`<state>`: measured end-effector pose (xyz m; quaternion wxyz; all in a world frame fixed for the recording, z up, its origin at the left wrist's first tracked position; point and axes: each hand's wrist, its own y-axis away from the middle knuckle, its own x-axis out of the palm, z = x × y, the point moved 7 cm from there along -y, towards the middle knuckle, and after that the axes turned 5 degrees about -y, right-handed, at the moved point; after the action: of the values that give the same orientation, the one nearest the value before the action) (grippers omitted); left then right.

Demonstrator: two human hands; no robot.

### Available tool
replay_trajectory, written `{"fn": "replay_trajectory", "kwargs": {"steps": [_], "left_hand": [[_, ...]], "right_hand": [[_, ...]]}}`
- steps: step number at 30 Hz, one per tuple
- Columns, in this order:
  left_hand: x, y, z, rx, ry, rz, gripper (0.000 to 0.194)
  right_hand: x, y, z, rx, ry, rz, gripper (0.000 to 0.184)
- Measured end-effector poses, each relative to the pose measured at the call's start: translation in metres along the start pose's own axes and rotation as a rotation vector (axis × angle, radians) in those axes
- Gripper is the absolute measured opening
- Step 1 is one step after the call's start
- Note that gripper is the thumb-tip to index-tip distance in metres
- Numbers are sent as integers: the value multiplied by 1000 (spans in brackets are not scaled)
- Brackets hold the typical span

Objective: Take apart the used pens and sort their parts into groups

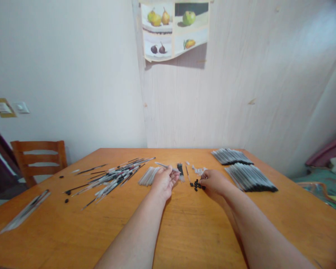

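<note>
My left hand (165, 181) is closed around a translucent pen barrel (162, 164), whose pointed end sticks out to the upper left. A row of similar clear barrels (148, 176) lies just left of this hand. My right hand (212, 181) is lowered to a small pile of short black pen plugs (196, 184), its fingers pinched together at the pile's right edge. Whatever is between those fingertips is hidden. Between the hands lie a bundle of dark-tipped pieces (180, 169) and a single thin refill (187, 172). Small clear parts (199, 170) sit behind the plugs.
A loose heap of refills and pen parts (114, 177) spreads over the left of the wooden table (184, 231). Two stacks of black-ended pens (250, 177) lie at the right. A bag of refills (26, 211) rests near the left edge, by a chair (40, 158).
</note>
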<state>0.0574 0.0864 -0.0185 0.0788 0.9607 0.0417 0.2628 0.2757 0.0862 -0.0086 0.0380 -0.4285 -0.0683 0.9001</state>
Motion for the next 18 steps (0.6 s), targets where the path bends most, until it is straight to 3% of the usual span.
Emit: {"fn": "replay_trajectory", "kwargs": {"steps": [3,6,10,15,18], "left_hand": [[1,1,0,0,-19,6,13],[5,2,1,4,-41,29,12],[10,6,3,-1,-55,65,11],[13,8,4,2,-68,105,15],[7,5,-5,40,-70,64,16]], "right_hand": [[-5,2,16,-61,-55,-79,9],[-4,9,43,-176,-127,-140,20],[10,19,73,-295,-199,-110,31],[20,21,77,-283,-187,-104,20],[17,20,72,-260,-175,-109,18]]}}
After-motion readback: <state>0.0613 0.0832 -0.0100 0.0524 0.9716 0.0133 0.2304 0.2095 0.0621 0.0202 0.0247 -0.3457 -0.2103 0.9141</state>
